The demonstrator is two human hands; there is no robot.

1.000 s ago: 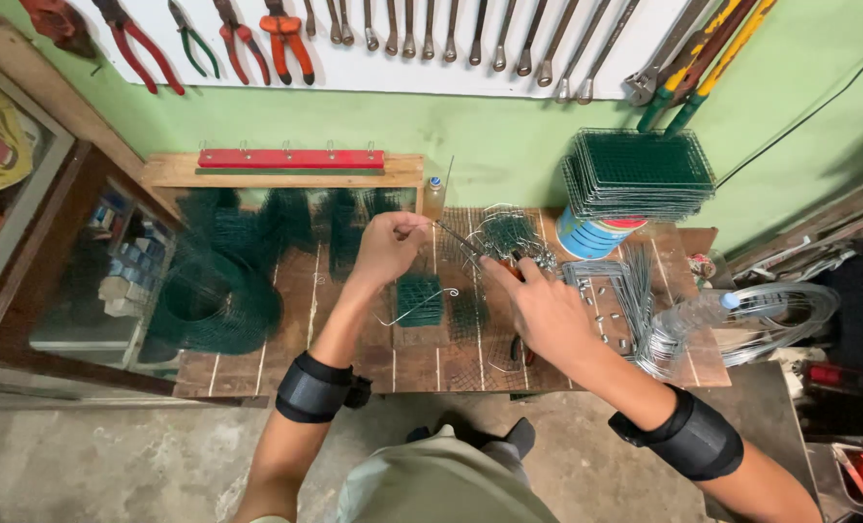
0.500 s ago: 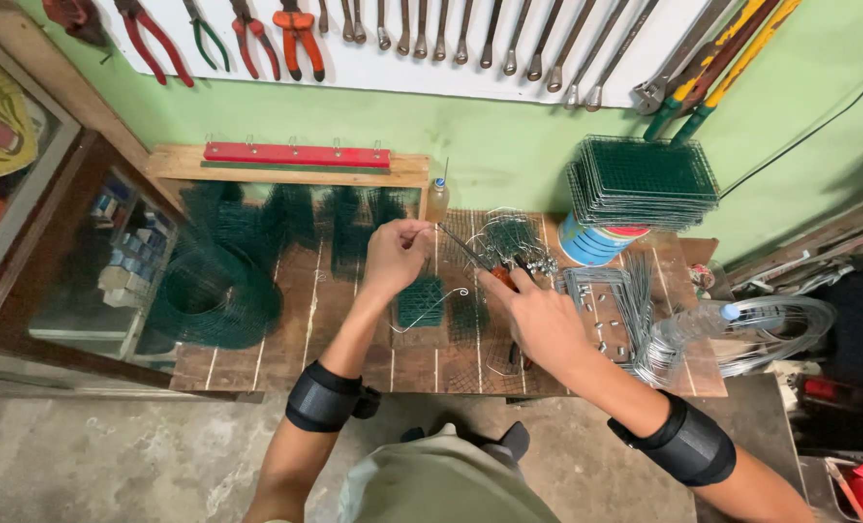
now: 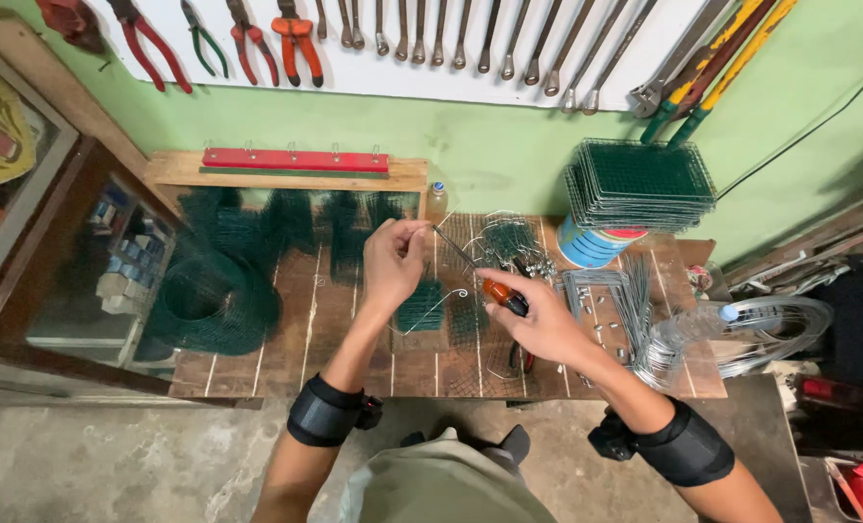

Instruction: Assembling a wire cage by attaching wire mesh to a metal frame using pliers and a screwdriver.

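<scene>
Wooden bench (image 3: pixel 257 363), two hands, one screwdriver (image 3: pixel 480 276)

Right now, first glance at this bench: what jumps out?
The two hands at mid-bench: the right hand has its grip on an orange-handled screwdriver, whose tip the left hand pinches above a small green mesh piece. Next, the row of pliers and wrenches on the white wall board, and the stack of green mesh panels on a tin at right.

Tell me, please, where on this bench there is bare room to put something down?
Bare planks lie along the workbench's near edge, between the green mesh roll and left hand. Right of the right hand, bent wires and wire coils crowd it.
</scene>
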